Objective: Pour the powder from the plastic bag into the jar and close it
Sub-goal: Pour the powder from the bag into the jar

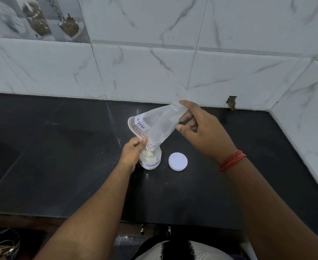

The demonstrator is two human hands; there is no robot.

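A clear zip plastic bag [159, 124] with a white label reading "MILK" is tipped upside down, its mouth over a small glass jar [151, 160]. The jar stands on the black counter, holds pale powder and bears a label with "POWDER". My left hand [132, 152] pinches the bag's mouth at the jar's rim. My right hand [204, 128] holds the bag's raised bottom end, up and to the right. The jar's white round lid [178, 161] lies flat on the counter just right of the jar.
The black counter [69, 147] runs back to a white marble-tiled wall [154, 62] and a side wall at the right. A small hole in the tile [231, 103] sits at the back. Cabinet handles [155, 229] show below the counter's front edge.
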